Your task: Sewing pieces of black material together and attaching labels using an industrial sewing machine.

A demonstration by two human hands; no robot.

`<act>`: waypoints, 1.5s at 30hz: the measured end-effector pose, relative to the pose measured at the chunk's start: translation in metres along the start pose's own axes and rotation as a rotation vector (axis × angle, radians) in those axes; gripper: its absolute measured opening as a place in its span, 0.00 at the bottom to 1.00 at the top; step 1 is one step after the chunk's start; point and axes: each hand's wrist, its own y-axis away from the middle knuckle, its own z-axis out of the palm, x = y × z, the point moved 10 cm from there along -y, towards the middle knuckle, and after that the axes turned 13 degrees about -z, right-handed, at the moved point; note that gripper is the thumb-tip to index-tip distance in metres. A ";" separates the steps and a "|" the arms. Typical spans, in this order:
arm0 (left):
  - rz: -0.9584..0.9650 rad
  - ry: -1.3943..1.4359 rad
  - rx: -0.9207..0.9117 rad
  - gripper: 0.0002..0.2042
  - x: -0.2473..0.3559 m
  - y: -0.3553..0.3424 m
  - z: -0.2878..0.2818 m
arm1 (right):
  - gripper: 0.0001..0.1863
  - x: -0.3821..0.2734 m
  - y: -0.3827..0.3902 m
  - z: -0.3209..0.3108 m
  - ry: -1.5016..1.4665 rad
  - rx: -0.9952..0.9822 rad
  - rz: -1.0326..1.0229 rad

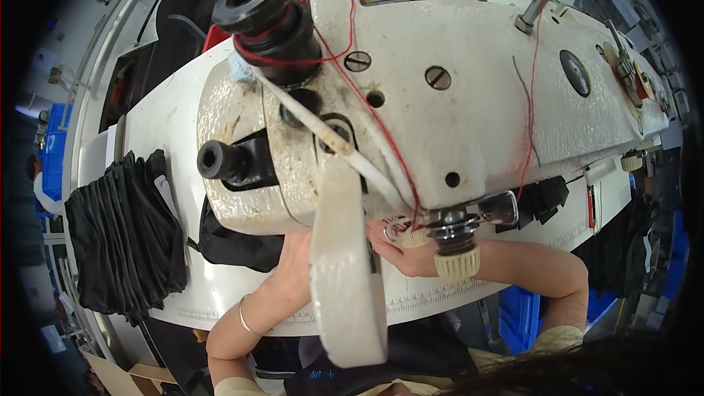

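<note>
A large white sewing machine fills the middle of the view and covers the place where my hands work. My left hand reaches under the machine's head from the near side, beside a piece of black fabric. Its fingers are hidden behind the machine. From the right comes my right hand, close to the left one, with a ring on one finger. Most of its fingers disappear behind the white lever and the tension knob. Whatever either hand holds is out of sight. Red thread runs down the machine's front.
A thick stack of folded black fabric pieces lies on the white table at left. More black fabric sits at far right, near a small black item. A ruler strip follows the near edge, with blue bins below.
</note>
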 end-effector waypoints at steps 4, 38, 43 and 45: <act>-0.026 0.003 0.012 0.13 0.000 -0.006 0.001 | 0.06 0.002 -0.002 -0.014 0.064 0.001 -0.005; 0.105 0.118 0.038 0.15 -0.009 -0.017 -0.005 | 0.18 0.013 0.000 -0.007 -0.063 0.035 0.183; 0.047 0.097 0.011 0.15 -0.012 -0.019 0.002 | 0.19 0.012 0.005 0.002 -0.085 0.017 0.183; 0.008 0.140 -0.019 0.16 -0.017 -0.018 0.008 | 0.18 0.013 0.007 -0.004 -0.092 0.063 0.207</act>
